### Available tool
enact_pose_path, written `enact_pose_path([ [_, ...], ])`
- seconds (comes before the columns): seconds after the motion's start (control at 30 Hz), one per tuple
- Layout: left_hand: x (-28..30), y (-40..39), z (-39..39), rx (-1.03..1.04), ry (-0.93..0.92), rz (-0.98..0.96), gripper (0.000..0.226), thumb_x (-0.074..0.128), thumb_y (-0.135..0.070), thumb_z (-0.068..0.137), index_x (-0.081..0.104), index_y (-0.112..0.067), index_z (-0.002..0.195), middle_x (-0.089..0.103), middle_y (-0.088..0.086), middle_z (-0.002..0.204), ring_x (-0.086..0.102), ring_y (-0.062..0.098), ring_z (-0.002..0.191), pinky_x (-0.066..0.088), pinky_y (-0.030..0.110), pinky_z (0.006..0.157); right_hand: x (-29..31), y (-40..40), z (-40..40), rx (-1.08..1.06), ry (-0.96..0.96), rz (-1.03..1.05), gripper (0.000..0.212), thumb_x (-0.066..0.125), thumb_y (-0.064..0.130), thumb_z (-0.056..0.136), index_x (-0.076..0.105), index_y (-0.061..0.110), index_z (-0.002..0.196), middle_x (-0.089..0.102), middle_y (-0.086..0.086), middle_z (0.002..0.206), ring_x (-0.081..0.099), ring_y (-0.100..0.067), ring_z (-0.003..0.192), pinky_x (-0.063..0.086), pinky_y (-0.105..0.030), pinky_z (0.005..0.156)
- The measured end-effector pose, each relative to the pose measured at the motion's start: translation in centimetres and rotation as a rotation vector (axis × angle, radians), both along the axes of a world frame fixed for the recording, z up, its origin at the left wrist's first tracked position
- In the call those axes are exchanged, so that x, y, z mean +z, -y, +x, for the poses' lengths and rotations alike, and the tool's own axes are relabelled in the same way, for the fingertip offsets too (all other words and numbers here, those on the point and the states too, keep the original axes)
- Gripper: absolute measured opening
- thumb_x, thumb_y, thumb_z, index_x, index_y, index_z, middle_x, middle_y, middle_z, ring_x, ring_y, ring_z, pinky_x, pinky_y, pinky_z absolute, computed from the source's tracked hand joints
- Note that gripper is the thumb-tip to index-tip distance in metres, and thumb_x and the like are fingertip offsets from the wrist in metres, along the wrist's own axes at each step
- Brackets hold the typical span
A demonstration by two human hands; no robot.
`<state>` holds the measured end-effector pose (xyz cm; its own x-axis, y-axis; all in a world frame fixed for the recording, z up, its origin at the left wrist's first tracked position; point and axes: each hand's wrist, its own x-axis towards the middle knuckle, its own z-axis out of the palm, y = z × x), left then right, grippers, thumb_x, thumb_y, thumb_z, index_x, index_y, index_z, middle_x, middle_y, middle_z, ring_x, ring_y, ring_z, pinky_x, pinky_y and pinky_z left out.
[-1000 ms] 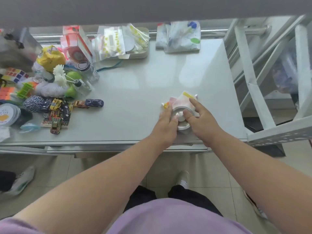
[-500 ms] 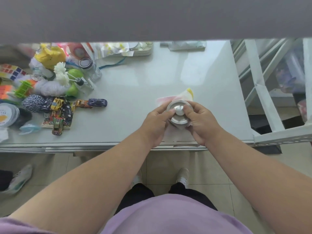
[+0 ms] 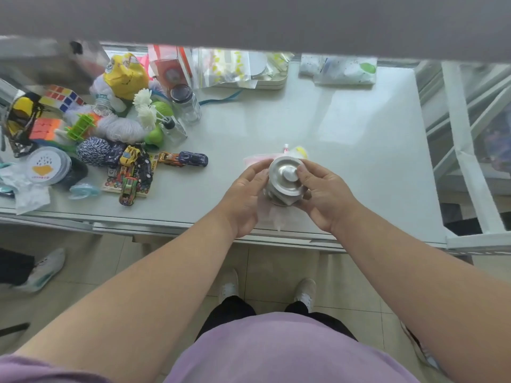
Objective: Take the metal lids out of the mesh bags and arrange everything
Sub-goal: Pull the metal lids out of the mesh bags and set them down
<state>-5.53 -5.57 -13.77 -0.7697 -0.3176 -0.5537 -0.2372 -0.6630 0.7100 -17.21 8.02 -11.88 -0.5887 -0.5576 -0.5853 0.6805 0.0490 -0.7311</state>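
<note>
A stack of round metal lids [image 3: 284,178] with a raised centre knob is held above the front edge of the white table [image 3: 345,134]. My left hand [image 3: 243,194] grips its left side and my right hand [image 3: 323,192] grips its right side, thumb on the top lid. A pale mesh bag [image 3: 269,214] hangs below the lids between my hands. More pink and yellow mesh bags [image 3: 297,152] lie on the table just behind the lids.
A pile of toys fills the table's left: toy cars [image 3: 182,158], puzzle cubes [image 3: 62,98], yarn balls [image 3: 121,128], a glass jar [image 3: 186,103]. Plastic bags on a tray [image 3: 240,69] and a packet [image 3: 345,70] sit at the back. A white rack [image 3: 467,150] stands right.
Both hands lifted the lids off the table toward me and hold them higher, with the mesh bag now hanging under them. The head view shifted down then back up.
</note>
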Motion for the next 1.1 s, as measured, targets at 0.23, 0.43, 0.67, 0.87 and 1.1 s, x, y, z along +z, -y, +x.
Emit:
enact_pose_path([
  [0.23, -0.3, 1.9, 1.2, -0.068, 0.042, -0.050, 0.056, 0.075, -0.006, 0.097, 0.065, -0.037, 0.143, 0.069, 0.018, 0.143, 0.073, 0.036, 0.118, 0.062, 0.045, 0.092, -0.3, 0.9, 0.3, -0.023, -0.063, 0.074, 0.024, 0.066, 0.014, 0.101, 0.074, 0.009, 0.123, 0.077, -0.015, 0.114, 0.075, -0.027, 0.093, 0.063, -0.046, 0.078],
  [0.43, -0.5, 1.6, 1.3, -0.071, 0.030, -0.046, 0.079, 0.076, -0.001, 0.082, 0.056, -0.033, 0.151, 0.067, 0.017, 0.145, 0.072, 0.035, 0.124, 0.062, 0.045, 0.096, -0.2, 1.7, 0.3, -0.101, -0.154, 0.160, 0.014, 0.066, 0.016, 0.101, 0.078, 0.019, 0.105, 0.080, -0.009, 0.103, 0.075, -0.023, 0.087, 0.064, -0.045, 0.078],
  [0.67, -0.2, 1.9, 1.6, -0.104, 0.057, -0.203, 0.068, 0.079, -0.005, 0.081, 0.065, -0.032, 0.142, 0.072, 0.014, 0.136, 0.073, 0.033, 0.122, 0.060, 0.052, 0.103, -0.7, 2.3, -0.9, -0.080, -0.201, 0.274, 0.010, 0.072, 0.024, 0.096, 0.081, 0.023, 0.100, 0.081, 0.002, 0.099, 0.072, -0.015, 0.086, 0.058, -0.032, 0.073],
  [0.87, 0.0, 2.2, 2.5, -0.031, 0.197, -0.516, 0.066, 0.071, -0.022, 0.072, 0.065, -0.041, 0.135, 0.073, 0.006, 0.122, 0.073, 0.029, 0.112, 0.063, 0.047, 0.097, -2.9, 3.0, -4.6, -0.132, -0.255, 0.539, 0.012, 0.069, 0.028, 0.095, 0.075, 0.020, 0.101, 0.073, -0.005, 0.093, 0.055, -0.017, 0.064, 0.043, -0.029, 0.053],
  [1.1, -0.4, 2.7, 3.3, 0.069, 0.217, -0.438, 0.066, 0.072, -0.014, 0.075, 0.066, -0.038, 0.136, 0.076, 0.008, 0.124, 0.075, 0.031, 0.114, 0.063, 0.053, 0.098, -3.1, 5.7, -8.7, -0.124, -0.376, 0.651, 0.008, 0.073, 0.014, 0.085, 0.071, 0.008, 0.090, 0.077, -0.018, 0.083, 0.075, -0.024, 0.054, 0.067, -0.043, 0.063],
])
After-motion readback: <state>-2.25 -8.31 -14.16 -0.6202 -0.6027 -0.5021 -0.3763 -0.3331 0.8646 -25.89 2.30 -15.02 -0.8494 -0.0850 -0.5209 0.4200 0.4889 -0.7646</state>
